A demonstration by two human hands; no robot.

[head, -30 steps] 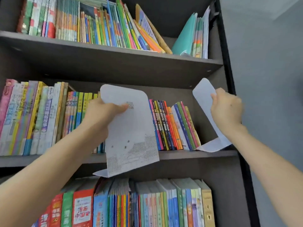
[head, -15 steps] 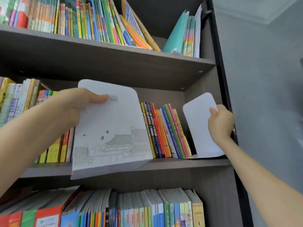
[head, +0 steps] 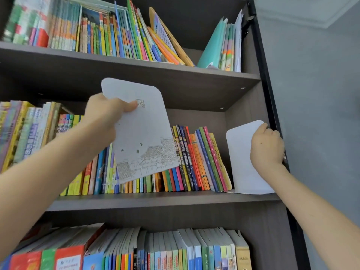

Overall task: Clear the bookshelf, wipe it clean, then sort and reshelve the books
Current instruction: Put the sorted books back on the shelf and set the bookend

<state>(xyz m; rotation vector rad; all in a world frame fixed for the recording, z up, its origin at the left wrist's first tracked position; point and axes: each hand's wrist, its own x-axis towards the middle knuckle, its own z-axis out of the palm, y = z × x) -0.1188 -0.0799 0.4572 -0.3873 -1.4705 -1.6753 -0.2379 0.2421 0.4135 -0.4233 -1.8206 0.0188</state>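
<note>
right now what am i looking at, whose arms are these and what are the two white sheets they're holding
There is no machine here: these are a person's own two bare arms. The single picture comes from a camera worn on their head, looking forward at a dark bookshelf. The left hand grips a decorated white bookend with a line drawing of a building. It is held tilted in the air in front of the books on the middle shelf. The right hand grips a plain white bookend, which stands on that shelf at the right end of the row, near the side wall. More colourful books fill the upper row and the lower row.
</note>
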